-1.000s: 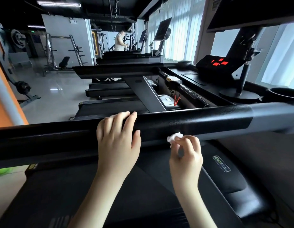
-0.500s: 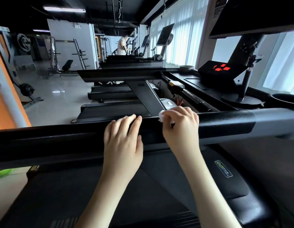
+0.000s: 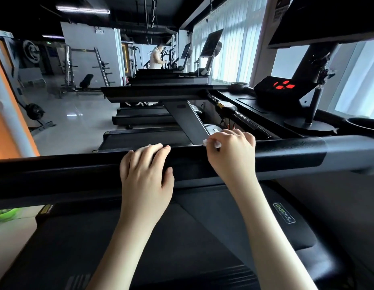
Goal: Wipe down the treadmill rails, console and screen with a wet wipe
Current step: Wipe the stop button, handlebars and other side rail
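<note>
A thick black treadmill rail point(image 3: 56, 174) runs across the view from left to right, turning grey at its right end. My left hand point(image 3: 146, 176) lies flat over the rail near its middle, fingers draped across the top. My right hand point(image 3: 232, 155) is just to its right, fingers curled over the rail's top edge and pinching a small crumpled white wet wipe point(image 3: 211, 142) against it. Only bits of the wipe show between the fingers. The console point(image 3: 280, 88) with red lit digits sits at the upper right, and the dark screen point(image 3: 328, 19) hangs above it.
The black treadmill belt and motor cover point(image 3: 282, 214) lie below the rail. A cup holder point(image 3: 363, 123) sits at the far right. More treadmills line the window side behind the rail. A person stands far back in the gym. An orange pillar point(image 3: 6, 114) is at left.
My right hand rose from under the rail's front face to its top edge, carrying the wipe, then stayed about there. My left hand kept its place on the rail.
</note>
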